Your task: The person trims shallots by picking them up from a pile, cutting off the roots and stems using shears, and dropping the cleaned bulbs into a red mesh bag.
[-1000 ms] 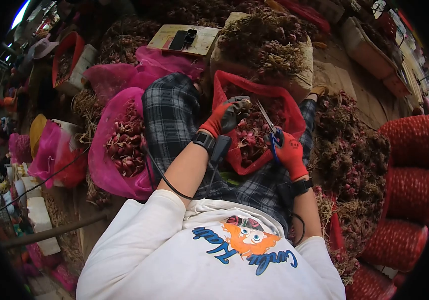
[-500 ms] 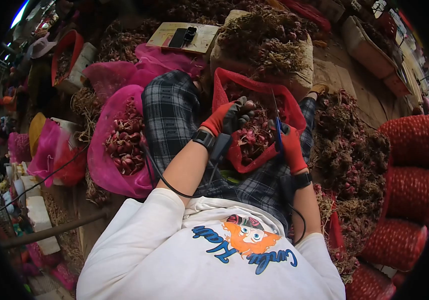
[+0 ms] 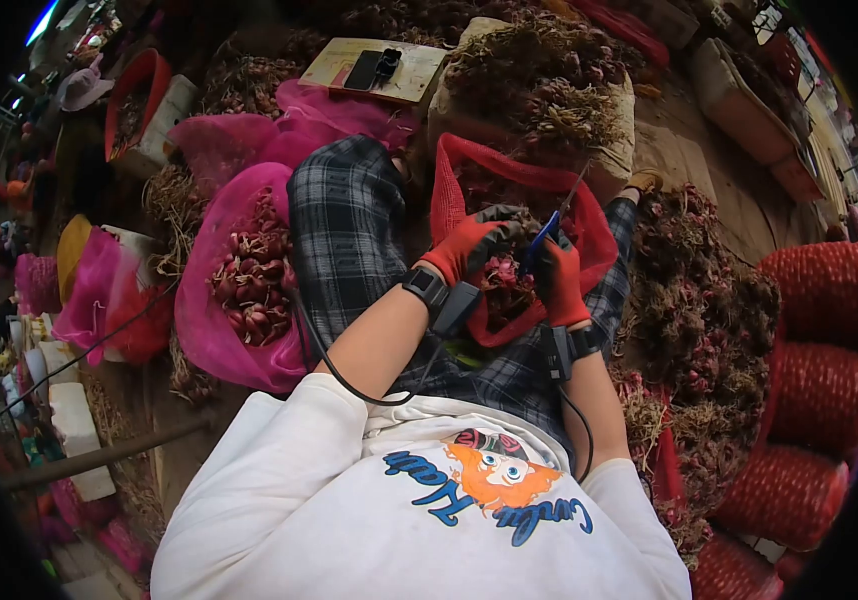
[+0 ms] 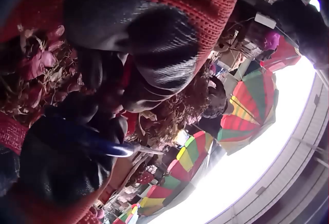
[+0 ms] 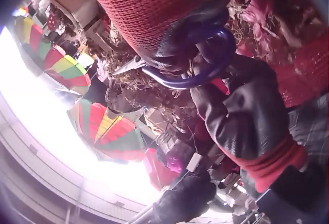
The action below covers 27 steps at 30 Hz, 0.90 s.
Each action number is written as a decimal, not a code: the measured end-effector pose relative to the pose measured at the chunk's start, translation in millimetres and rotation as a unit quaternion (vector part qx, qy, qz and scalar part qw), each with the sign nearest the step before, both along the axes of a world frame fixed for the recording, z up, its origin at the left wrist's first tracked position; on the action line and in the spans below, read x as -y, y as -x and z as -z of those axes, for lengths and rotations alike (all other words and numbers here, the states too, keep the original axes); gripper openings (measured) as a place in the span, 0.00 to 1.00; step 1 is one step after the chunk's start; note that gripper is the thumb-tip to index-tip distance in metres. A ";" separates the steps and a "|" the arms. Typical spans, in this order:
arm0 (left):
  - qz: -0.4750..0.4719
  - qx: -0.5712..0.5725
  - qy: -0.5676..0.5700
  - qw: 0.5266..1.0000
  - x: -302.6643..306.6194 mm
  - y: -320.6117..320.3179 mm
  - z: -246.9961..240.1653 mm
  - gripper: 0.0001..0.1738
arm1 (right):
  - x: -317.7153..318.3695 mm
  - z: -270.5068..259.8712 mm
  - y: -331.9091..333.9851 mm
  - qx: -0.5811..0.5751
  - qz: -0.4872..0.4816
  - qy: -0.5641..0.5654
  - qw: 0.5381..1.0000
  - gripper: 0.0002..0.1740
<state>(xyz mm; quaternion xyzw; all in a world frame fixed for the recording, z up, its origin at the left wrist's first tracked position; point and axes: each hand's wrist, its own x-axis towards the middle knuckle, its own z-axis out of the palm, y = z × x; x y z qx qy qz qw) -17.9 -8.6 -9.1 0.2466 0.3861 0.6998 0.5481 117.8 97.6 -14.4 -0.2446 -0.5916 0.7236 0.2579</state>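
Note:
Both hands wear red knit gloves with dark coated fingers. Over a red mesh bag (image 3: 449, 180) of shallots (image 3: 509, 285), the left hand (image 3: 474, 245) curls its fingers round a shallot, mostly hidden by the gloves. The right hand (image 3: 561, 280) is close beside it, fingertips at the left fingertips. Blue-handled scissors (image 3: 546, 230) stay hooked in the right hand, their blades pointing up and away from the left hand. In the right wrist view, the blue handle loop (image 5: 187, 82) circles the right fingers, and the left hand (image 5: 247, 111) meets them from below.
A pink mesh bag (image 3: 194, 310) of trimmed shallots stands at the left knee. Dried shallot bunches (image 3: 539, 80) top a pale box ahead, and a heap (image 3: 689, 290) lies at right. Filled red sacks (image 3: 819, 290) line the far right. A phone (image 3: 364, 70) lies on a board.
The right hand has come in to the left hand. The scissors first pointed toward the left hand, then swung upward, and now tilt up to the right. The left hand has turned its fingers inward.

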 end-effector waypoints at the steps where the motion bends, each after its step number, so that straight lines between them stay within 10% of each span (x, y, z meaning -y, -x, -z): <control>1: -0.023 -0.052 0.011 0.998 0.9 -3.8 -2.6 0.15 | 0.3 2.8 -2.2 0.001 0.005 0.017 1.000 0.10; 4: 0.015 -0.281 0.001 0.960 -1.2 0.2 12.6 0.16 | 1.3 9.7 -5.0 0.013 0.011 0.012 1.000 0.10; 7: 0.022 -0.139 0.075 0.987 -4.9 -3.3 13.6 0.16 | 11.5 -3.6 -3.8 -0.018 0.068 0.216 0.974 0.08; 10: 0.029 -0.473 -0.001 0.880 -1.3 5.1 31.9 0.16 | -0.2 25.4 -6.3 0.037 0.014 -0.024 0.999 0.07; 12: -0.038 -0.578 -0.044 0.814 -2.3 4.9 40.4 0.15 | -1.5 30.5 -4.7 0.050 0.030 0.007 0.998 0.07; 15: -0.065 -0.242 0.068 0.966 -6.1 1.8 38.1 0.14 | 6.4 13.2 -3.8 0.022 0.055 0.034 0.998 0.08; 16: -0.051 -0.040 0.132 0.989 -7.9 0.4 33.6 0.14 | 10.8 2.8 -2.8 0.004 0.064 0.039 0.997 0.08; 19: -0.050 0.061 0.109 0.991 -10.1 -2.8 27.3 0.15 | 13.7 -5.7 2.4 -0.023 0.073 0.001 0.997 0.08; 27: -0.005 -0.147 0.028 0.989 -12.3 -0.3 20.3 0.19 | 8.0 -21.2 -3.5 0.037 0.045 -0.019 0.998 0.06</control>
